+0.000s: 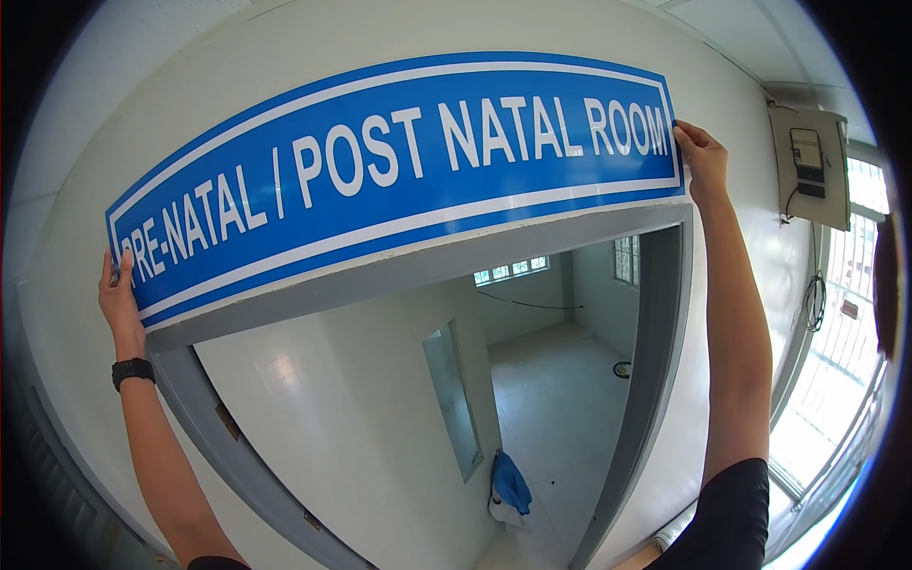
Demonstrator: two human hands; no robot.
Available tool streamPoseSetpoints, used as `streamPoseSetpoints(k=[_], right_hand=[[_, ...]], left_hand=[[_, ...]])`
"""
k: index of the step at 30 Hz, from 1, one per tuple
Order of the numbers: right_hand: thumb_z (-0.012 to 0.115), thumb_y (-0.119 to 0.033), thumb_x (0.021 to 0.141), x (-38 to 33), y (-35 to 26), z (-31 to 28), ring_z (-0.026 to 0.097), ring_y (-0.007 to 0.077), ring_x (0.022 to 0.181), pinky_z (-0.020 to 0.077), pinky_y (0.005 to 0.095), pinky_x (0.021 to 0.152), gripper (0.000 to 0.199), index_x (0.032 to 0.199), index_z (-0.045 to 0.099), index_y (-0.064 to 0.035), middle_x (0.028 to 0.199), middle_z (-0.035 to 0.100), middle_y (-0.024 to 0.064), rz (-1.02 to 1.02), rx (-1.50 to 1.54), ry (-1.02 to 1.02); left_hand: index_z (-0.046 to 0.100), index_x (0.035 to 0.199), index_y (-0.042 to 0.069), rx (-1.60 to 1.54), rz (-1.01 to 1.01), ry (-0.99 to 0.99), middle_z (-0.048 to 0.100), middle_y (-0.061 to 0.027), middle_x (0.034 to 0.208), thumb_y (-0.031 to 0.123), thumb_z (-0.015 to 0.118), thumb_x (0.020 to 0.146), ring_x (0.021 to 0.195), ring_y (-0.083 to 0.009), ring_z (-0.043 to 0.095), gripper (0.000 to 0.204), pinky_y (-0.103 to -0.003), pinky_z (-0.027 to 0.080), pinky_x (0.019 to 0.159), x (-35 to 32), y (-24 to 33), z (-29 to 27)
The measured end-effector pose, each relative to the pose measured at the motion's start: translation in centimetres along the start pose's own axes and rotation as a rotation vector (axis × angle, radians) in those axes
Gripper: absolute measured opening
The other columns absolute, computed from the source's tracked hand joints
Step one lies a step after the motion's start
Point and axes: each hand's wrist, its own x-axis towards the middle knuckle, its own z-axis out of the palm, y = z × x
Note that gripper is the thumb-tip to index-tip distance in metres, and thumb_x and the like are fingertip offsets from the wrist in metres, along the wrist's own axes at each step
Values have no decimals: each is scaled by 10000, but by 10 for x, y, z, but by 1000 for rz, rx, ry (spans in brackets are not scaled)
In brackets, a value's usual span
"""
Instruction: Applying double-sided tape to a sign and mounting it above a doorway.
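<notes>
One line of large, clearly readable white capitals [413,157], broken by a hyphen and a slash, runs along the long blue sign [389,195] just above the grey door frame [427,264]; a white border [370,236] rings the line. Well to the right of the door frame, a small reddish plate [848,309] sits at the barred grille [836,380], anything on it too small to read
</notes>
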Motion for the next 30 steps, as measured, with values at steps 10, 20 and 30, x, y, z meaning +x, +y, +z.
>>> streamPoseSetpoints(k=[10,20,30], right_hand=[[776,-147,887,-1,-2,2,673,150,926,525,274,884,272,1128,770,-22,1021,757,90,-25,-59,25],[760,-160,901,-7,-10,5,692,157,832,561,289,807,259,1119,772,-21,979,759,111,-17,-163,41],[627,-353,984,-41,-18,31,498,329,1338,406,541,1071,360,1257,723,-140,1428,569,89,-366,-977,169]], left_hand=[[498,1506,82,16,8,-12,578,-261,1403,602,729,867,1284,-340,588,856,-449,428,1118,1,-1,0],[495,1506,79,74,52,-47,584,-257,1396,614,677,904,1237,-330,624,826,-440,447,1103,3,1,-2],[568,1447,378,528,354,136,562,-130,1370,572,481,1015,1239,-259,605,482,-496,513,1036,19,-22,8]])
